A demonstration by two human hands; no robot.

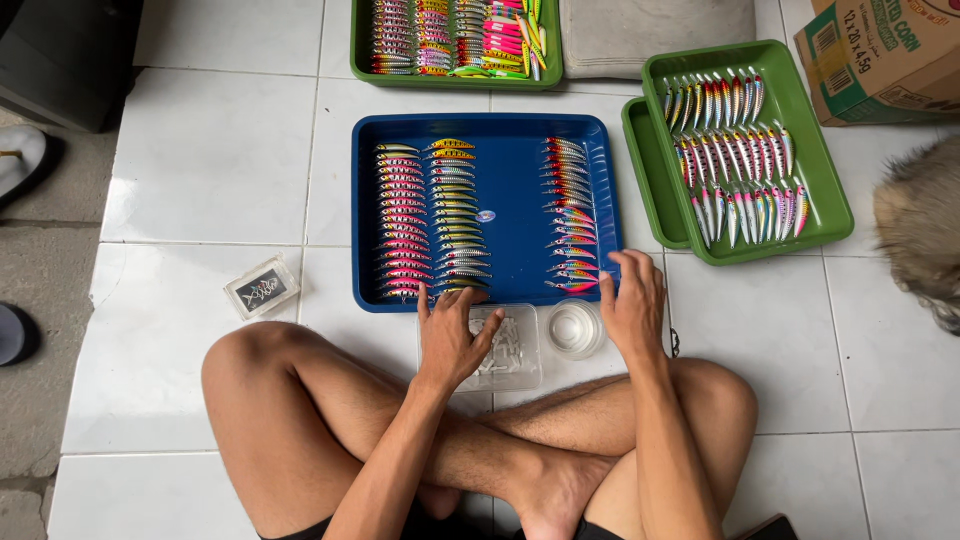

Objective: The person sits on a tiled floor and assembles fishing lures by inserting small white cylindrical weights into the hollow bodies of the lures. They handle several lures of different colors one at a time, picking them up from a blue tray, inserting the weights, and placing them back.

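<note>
A blue tray [510, 215] lies on the white tiled floor in front of my crossed legs. It holds three columns of small painted fishing lures [402, 222]. My left hand [450, 335] rests at the tray's near edge, fingers spread over a clear plastic box of small white parts [505, 350]. At the tray's near right corner, my right hand [632, 300] has its fingers curled close to the lowest lure of the right column [572, 285]. I cannot tell whether it grips a lure. A small clear round cup [575, 328] sits between my hands.
Stacked green trays [800, 110] with silver-and-pink lures lie at the right, another green tray [455, 75] of lures at the top. A small clear box [262, 287] sits at the left, a cardboard carton [880, 60] at top right, a furry animal [925, 225] at the right edge.
</note>
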